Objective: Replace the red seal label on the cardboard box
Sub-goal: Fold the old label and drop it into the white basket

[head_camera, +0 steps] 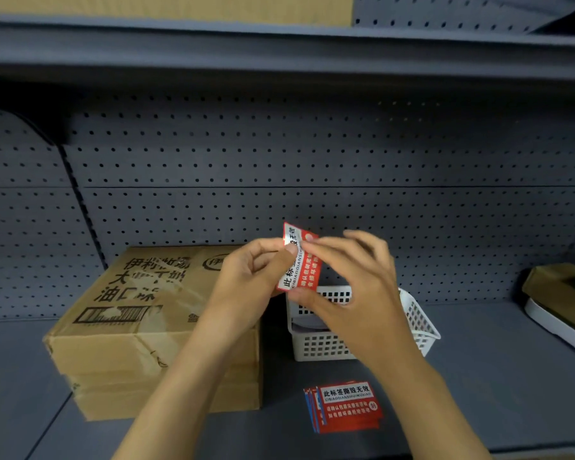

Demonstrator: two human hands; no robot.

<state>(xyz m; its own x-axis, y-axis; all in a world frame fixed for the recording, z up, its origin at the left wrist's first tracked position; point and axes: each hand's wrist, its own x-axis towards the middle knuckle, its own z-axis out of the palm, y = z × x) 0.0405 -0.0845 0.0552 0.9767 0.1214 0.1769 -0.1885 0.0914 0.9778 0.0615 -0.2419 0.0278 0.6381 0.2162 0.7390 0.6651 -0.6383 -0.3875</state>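
A brown cardboard box point(140, 313) with black printing sits on the grey shelf at the left. Above and to its right I hold a red and white seal label point(300, 260) upright in the air, between the box and a basket. My left hand point(246, 280) pinches the label's left edge near the top. My right hand point(349, 283) grips it from the right, fingers on top and thumb at the lower corner. A stack of several matching red labels point(346, 406) lies on the shelf in front of the basket.
A white perforated plastic basket point(326, 343) stands right of the box, partly behind my right hand. A tan and white object point(565, 303) lies at the far right. The grey shelf point(495, 376) has a pegboard back wall point(279, 167) and another shelf overhead.
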